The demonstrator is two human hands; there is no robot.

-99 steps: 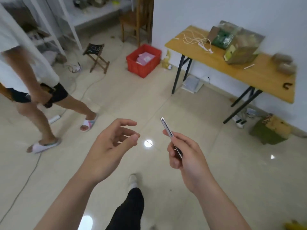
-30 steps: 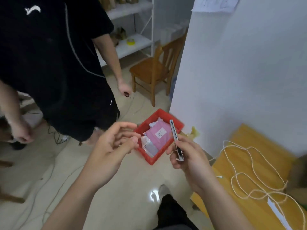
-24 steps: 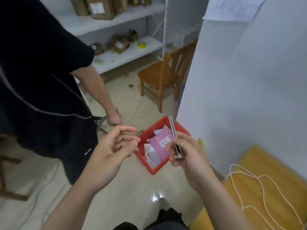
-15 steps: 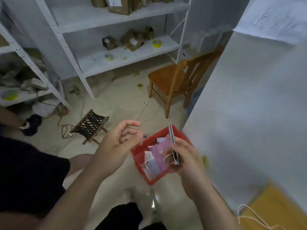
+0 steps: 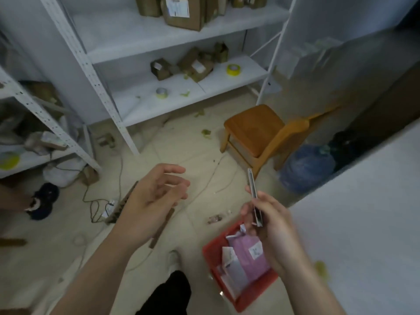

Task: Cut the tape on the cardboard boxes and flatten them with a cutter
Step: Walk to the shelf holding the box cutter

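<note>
The right hand (image 5: pixel 276 234) grips a thin silver metal cutter (image 5: pixel 253 189), the left hand (image 5: pixel 152 198) is loose and empty, and the brown cardboard box (image 5: pixel 184 20) has a blurry white label (image 5: pixel 177 6).

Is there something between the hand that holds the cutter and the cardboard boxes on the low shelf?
Nothing solid that I can see. Between the right hand with the cutter and the cardboard boxes lies only floor with thin cables; the wooden chair stands off to the right.

Cardboard boxes (image 5: pixel 183 18) half off top edge
</note>
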